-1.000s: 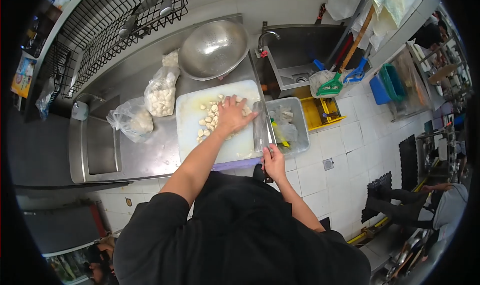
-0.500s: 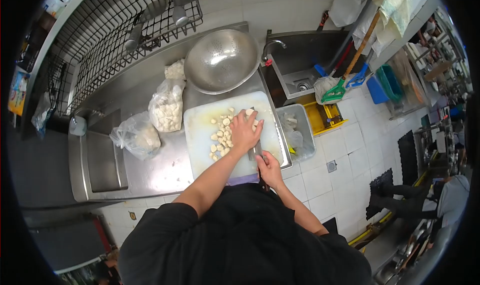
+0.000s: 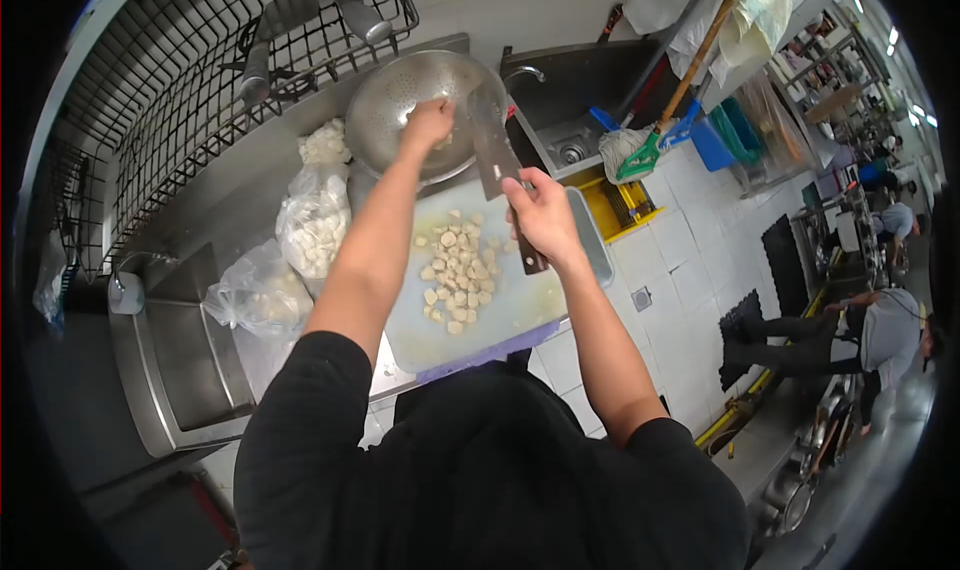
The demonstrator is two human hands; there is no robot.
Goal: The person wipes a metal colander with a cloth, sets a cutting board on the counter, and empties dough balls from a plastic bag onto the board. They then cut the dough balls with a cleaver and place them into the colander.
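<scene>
My left hand (image 3: 430, 123) is over the metal colander (image 3: 372, 120), its fingers curled closed. A few pale bits show just beneath it, and whether it grips any is hidden. My right hand (image 3: 545, 216) is wrapped round the dark handle of a broad-bladed cleaver (image 3: 488, 135). The blade points away from me, raised beside the colander's right rim. Below both hands lies a white cutting board (image 3: 415, 335) with a purple cloth (image 3: 490, 355) at its near edge. Small cream-coloured cut chunks (image 3: 460, 275) form a loose pile on the board.
Clear bags of pale pieces (image 3: 312, 220) (image 3: 262, 290) stand left of the board. A sink (image 3: 570, 135) with a tap lies beyond it on the right. Overhead at left hangs a wire rack (image 3: 200, 100). A mop (image 3: 640, 155) and a yellow bucket (image 3: 615, 210) stand right; people work farther off.
My left hand has moved from the board up to the colander. My right hand has lifted the cleaver off the board and forward. The chunks lie uncovered, and the view has shifted.
</scene>
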